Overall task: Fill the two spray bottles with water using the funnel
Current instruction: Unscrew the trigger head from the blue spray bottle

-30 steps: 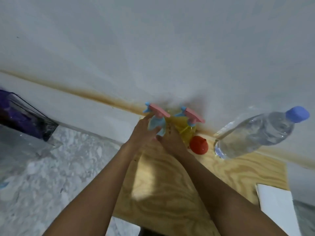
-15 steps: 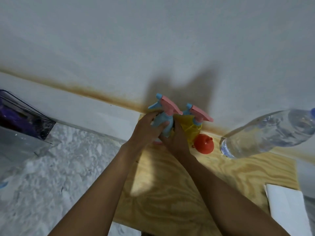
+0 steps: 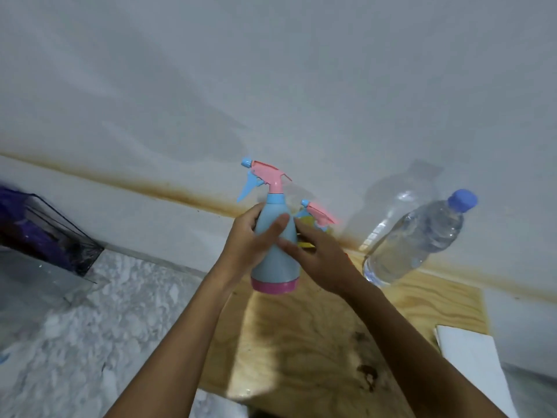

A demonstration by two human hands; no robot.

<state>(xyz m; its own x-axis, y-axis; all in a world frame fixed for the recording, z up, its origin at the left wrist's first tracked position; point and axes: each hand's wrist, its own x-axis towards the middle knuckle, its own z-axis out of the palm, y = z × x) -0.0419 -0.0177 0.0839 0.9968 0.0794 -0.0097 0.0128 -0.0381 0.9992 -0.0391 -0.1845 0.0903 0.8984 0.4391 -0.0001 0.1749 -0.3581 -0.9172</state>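
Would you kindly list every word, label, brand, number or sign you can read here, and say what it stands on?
There is no legible text anywhere in this view.
The blue spray bottle shows plain plastic, no print.
The yellow spray bottle is mostly hidden; nothing readable.
The water bottle is clear, with no label visible.

I see a dim, bluish picture. The pale grey wall (image 3: 271, 70) looks dull, with no glare. Light seems to come from the near right, because the clear plastic water bottle with a blue cap (image 3: 422, 236) throws a soft shadow up and left onto the wall. The light wooden board (image 3: 422, 303) has one brighter patch beside a dark shadow. The blue plastic spray bottle with a pink base (image 3: 275, 251) is fairly sharp (its edges are a bit soft). The yellow spray bottle (image 3: 316, 217) behind it and the purple thing in the clear box (image 3: 30, 224) are blurry. The brown stain line (image 3: 150, 185) on the wall bends.
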